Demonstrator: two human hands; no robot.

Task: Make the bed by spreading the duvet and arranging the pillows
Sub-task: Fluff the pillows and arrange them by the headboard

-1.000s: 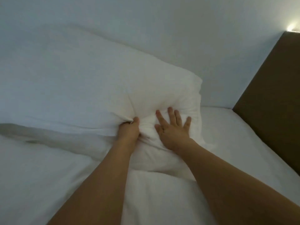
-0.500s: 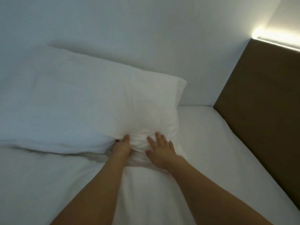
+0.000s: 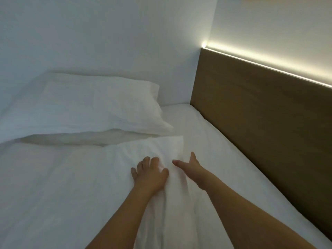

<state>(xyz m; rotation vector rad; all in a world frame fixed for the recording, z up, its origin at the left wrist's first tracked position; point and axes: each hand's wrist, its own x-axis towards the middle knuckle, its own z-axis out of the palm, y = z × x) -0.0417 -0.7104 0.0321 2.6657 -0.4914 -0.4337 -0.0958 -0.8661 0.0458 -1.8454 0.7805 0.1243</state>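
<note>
A white pillow (image 3: 93, 108) lies flat at the far left of the bed, against the white wall. Nearer to me the white duvet (image 3: 71, 177) covers the bed, its top corner ending just below the pillow. My left hand (image 3: 150, 174) rests flat on the duvet near that corner, fingers spread. My right hand (image 3: 189, 167) hovers just beside it to the right with straight fingers and thumb out, at or just above the duvet's edge. Neither hand holds anything.
A bare strip of white sheet (image 3: 206, 141) runs along the brown wooden headboard (image 3: 260, 114) on the right. A lit light strip (image 3: 269, 66) tops the headboard. White walls close the corner behind the pillow.
Both hands have let go of the pillow and drawn back toward me onto the duvet. The pillow now lies flat against the wall, and the view has pulled back.
</note>
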